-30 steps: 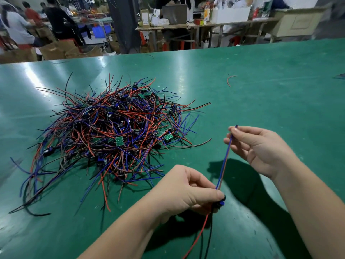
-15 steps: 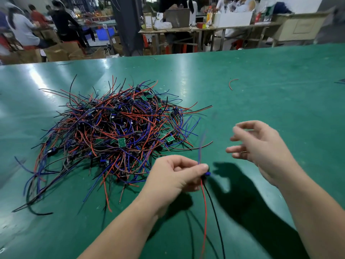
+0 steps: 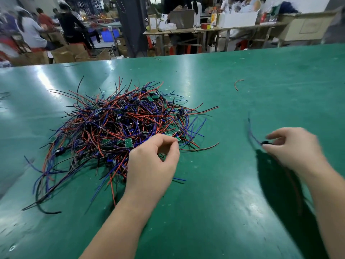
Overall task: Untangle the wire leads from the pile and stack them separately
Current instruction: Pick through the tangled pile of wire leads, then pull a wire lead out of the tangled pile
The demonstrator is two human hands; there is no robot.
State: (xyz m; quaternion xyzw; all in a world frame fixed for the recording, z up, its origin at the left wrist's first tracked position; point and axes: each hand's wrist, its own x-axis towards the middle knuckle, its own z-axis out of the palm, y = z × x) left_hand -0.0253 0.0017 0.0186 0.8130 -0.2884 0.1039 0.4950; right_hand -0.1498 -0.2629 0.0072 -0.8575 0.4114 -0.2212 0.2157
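Note:
A tangled pile of red, blue and black wire leads (image 3: pixel 119 128) with small green boards lies on the green table (image 3: pixel 205 212), left of centre. My left hand (image 3: pixel 151 165) hovers at the pile's near right edge. Its fingers are loosely curled, the fingertips are close to a small green board (image 3: pixel 177 139), and nothing shows in its grasp. Off to the right, my right hand (image 3: pixel 293 146) pinches one separated wire lead (image 3: pixel 251 131) at its black connector (image 3: pixel 264 142). The blurred blue wire rises from the connector, and red and black strands trail below the wrist.
A short loose red wire piece (image 3: pixel 238 84) lies far right of the pile. Beyond the table's far edge are workbenches (image 3: pixel 205 30), cardboard boxes and several seated people (image 3: pixel 31 32).
My left hand let go of the lead and moved up to the pile's edge. My right hand took the lead by its connector and carried it right.

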